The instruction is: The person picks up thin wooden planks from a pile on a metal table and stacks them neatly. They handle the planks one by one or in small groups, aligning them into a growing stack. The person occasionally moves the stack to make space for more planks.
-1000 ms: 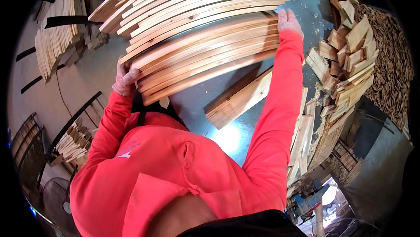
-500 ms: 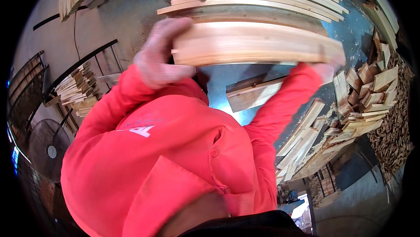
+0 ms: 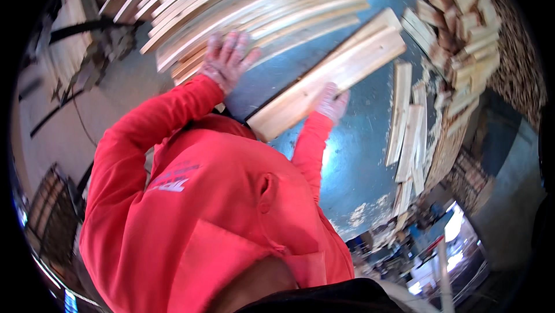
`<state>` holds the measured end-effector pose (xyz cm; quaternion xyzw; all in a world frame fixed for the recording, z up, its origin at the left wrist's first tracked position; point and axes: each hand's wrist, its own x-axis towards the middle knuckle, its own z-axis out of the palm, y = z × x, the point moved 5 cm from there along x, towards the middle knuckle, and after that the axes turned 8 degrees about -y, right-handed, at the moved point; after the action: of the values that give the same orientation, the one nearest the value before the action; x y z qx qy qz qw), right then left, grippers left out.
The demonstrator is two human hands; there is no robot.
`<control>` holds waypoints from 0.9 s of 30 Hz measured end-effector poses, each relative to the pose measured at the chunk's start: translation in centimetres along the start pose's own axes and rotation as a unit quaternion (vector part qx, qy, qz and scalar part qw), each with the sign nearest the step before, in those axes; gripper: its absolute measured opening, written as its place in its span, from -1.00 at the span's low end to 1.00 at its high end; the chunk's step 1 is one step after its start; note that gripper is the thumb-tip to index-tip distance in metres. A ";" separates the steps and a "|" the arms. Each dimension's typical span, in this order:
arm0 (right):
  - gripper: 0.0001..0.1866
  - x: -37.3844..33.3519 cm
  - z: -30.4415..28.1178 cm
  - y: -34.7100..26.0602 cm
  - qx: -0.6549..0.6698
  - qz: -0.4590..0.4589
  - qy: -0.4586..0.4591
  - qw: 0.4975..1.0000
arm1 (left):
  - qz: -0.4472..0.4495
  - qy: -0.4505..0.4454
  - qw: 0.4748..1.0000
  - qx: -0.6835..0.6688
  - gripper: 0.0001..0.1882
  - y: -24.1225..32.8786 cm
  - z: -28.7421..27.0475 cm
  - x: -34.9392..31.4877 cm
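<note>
Left hand (image 3: 228, 61): fingers spread wide, over near-left board row (image 3: 277, 9) | Right hand (image 3: 332, 104): at loose board's (image 3: 335, 76) near edge, cannot tell whether gripping

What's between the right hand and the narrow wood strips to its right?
Only bare blue tabletop lies between the right hand and the narrow wood strips, in the head view.

Row of boards (image 3: 277, 6) beyond the left fingers (image 3: 230, 41), plank (image 3: 347, 67) at the right fingers (image 3: 328, 92), on the table (image 3: 358, 157)
The row reaches beneath the left fingers; the plank slants from left of the right fingers to ahead-right, a second board (image 3: 380, 22) along its far side; strips (image 3: 408, 136) lie right of those fingers, an offcut heap (image 3: 462, 30) farther right and ahead.
</note>
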<state>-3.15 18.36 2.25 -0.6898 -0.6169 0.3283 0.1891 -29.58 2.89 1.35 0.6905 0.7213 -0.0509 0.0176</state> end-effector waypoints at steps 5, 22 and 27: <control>0.31 -1.0 0.7 -2.7 -0.103 0.195 -0.037 0.975 | -0.038 -0.034 0.999 -0.007 -0.09 -2.2 -3.0 0.7; 0.21 -0.7 8.9 -16.0 0.068 0.186 -0.122 0.973 | -0.252 -0.135 0.957 -0.052 0.14 -9.1 -6.7 2.1; 0.10 1.3 4.0 -6.7 0.170 0.104 -0.107 0.974 | -0.257 -0.159 0.951 -0.063 0.06 -9.7 -6.2 2.5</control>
<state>-10.73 20.14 3.55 -0.6692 -0.4932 0.5180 0.2015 -39.06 5.60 7.77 0.4618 0.8641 -0.1177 0.1618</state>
